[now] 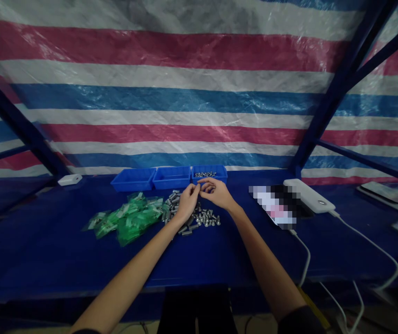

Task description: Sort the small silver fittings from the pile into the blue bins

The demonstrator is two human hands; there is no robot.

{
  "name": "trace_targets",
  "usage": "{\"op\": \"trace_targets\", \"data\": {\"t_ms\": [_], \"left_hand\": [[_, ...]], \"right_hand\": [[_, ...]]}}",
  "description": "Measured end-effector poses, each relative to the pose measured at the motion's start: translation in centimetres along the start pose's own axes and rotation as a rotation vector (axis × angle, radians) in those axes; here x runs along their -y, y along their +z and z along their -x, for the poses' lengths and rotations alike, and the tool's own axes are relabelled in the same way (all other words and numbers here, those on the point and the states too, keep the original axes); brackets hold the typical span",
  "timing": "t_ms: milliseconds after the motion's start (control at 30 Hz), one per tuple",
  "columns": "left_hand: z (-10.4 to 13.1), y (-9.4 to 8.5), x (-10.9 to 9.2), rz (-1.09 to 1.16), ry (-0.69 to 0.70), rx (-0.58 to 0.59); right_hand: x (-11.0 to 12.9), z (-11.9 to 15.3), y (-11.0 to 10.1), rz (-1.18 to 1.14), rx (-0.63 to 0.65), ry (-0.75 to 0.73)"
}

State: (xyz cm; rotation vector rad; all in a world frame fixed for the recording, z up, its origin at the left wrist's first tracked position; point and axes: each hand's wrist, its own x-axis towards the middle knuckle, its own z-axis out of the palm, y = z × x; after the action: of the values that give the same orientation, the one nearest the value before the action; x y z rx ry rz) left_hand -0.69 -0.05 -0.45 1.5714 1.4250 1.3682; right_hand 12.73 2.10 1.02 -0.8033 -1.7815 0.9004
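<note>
My left hand (pixel 189 200) and my right hand (pixel 216 192) meet over the table, fingertips pinched together. Whatever lies between their fingers is too small to make out. Below them spreads a pile of metal cylinders (pixel 187 233), and shiny rounded screws (pixel 208 219) lie by my right wrist. Left of my left hand is a heap of small green plastic bags (pixel 132 220) with parts inside. Just behind my hands stands a blue bin (pixel 224 175) holding small metal pieces.
Two more blue bins (pixel 133 180) stand in the same row to the left. On the right lie a phone (pixel 275 208) and a white power bank (pixel 310 197) with white cables (pixel 369 239). A small white box (pixel 70 179) sits at the far left. Blue frame posts (pixel 324 109) rise behind.
</note>
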Motion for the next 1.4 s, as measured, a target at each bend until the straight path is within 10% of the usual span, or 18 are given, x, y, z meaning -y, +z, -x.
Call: {"op": "trace_targets", "data": {"t_ms": [1067, 1400], "left_hand": [[-0.3, -0.2, 0.2, 0.069, -0.001, -0.089], [-0.3, -0.3, -0.2, 0.075, -0.003, -0.127]], "right_hand": [[-2.8, -0.8, -1.1, 0.015, -0.334, 0.253], [-2.0, 0.1, -0.6, 0.0, 0.125, 0.176]]}}
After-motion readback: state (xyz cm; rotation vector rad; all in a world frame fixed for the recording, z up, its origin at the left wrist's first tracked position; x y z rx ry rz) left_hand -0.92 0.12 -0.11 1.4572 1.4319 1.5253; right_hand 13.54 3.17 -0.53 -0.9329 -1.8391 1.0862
